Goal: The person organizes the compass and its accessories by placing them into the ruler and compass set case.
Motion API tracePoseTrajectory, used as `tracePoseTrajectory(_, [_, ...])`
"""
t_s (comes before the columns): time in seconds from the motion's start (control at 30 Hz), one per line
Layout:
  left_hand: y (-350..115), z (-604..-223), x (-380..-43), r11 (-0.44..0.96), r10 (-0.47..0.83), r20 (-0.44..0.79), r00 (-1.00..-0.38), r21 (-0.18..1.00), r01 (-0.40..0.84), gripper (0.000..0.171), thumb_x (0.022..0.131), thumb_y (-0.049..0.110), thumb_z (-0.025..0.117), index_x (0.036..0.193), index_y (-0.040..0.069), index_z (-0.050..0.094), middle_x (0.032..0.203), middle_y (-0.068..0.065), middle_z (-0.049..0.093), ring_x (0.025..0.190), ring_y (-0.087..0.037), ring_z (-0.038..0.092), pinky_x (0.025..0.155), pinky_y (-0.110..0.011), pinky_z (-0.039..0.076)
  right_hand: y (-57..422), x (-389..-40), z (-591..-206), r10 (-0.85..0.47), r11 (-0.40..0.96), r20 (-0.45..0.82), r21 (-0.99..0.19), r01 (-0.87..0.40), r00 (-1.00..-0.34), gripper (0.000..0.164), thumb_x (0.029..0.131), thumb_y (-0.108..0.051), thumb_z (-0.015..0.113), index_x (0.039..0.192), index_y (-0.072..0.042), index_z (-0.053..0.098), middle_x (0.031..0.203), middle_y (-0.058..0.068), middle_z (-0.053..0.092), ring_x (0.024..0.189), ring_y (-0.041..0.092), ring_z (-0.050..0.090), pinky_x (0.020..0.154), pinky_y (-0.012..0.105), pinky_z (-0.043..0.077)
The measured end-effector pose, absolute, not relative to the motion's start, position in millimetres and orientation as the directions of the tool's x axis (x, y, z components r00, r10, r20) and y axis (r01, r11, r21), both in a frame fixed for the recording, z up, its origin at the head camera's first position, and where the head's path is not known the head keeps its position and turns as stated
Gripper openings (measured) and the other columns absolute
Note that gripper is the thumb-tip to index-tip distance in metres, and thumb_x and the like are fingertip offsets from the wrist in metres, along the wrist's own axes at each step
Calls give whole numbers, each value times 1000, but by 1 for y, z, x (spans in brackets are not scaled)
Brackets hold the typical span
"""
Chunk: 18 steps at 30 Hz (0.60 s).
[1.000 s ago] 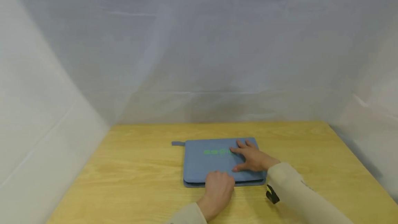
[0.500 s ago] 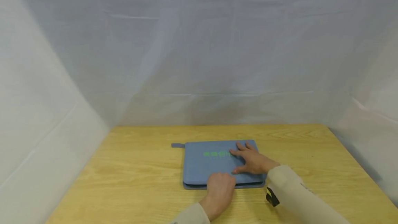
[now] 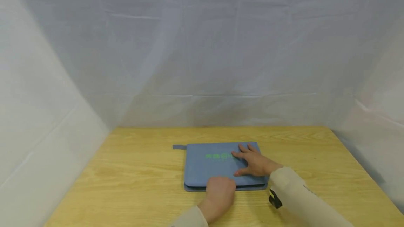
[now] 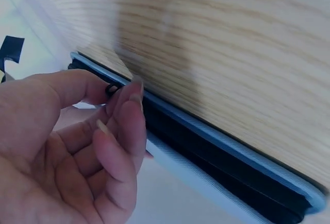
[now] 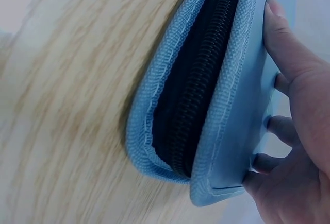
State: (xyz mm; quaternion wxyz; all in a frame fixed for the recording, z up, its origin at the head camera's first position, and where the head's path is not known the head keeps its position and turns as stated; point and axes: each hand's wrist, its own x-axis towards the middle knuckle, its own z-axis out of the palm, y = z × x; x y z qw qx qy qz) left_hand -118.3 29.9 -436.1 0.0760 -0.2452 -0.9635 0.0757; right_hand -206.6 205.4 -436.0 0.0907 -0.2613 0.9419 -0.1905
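A blue zip document bag with green print on its cover lies flat on the wooden table. At its front edge, my left hand has curled fingers. The left wrist view shows thumb and fingertips pinching a small black zipper pull. Spread across the right part of the cover, my right hand presses down with fingers apart. Black zipper teeth run between the bag's two blue edges at the right front corner in the right wrist view. The right palm covers part of the print.
A blue strap loop sticks out from the bag's back left corner. The wooden table extends on both sides. Pale sheeting hangs behind and at both sides. A black wrist fitting hangs below the right sleeve.
The left hand has shifted very slightly left along the bag's front edge. The right hand stays in the same place on the cover. The head view has tilted a little.
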Motion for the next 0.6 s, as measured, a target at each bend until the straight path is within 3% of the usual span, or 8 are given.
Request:
tracePoseTrajectory(0.13, [17, -434, -119, 881, 458, 87, -885, -176, 439, 12, 76, 24, 74, 71, 17, 66, 68, 2, 62, 64, -16, 61, 53, -35, 49, 205, -208, -438, -530, 790, -67, -401, -463, -845, 80, 80, -49, 72, 144, -12, 43, 153, 25, 18, 136, 53, 7, 103, 66, 19])
tracePoseTrajectory(0.33, [-24, -437, -116, 904, 413, 186, -891, -206, 376, 23, 73, 16, 74, 58, 14, 56, 54, 1, 52, 50, -16, 54, 43, -33, 44, 207, -206, -439, -519, 795, -72, -405, -450, -852, 81, 79, -51, 71, 145, -13, 43, 153, 24, 18, 136, 53, 6, 103, 66, 19])
tracePoseTrajectory(0.6, [-66, -439, -118, 869, 480, 351, -804, -320, 378, 27, 65, 13, 74, 51, 14, 50, 49, 1, 47, 43, -15, 47, 39, -31, 36, 220, -200, -431, -491, 805, -81, -423, -416, -867, 81, 80, -49, 71, 145, -11, 42, 153, 25, 17, 136, 53, 5, 102, 67, 18])
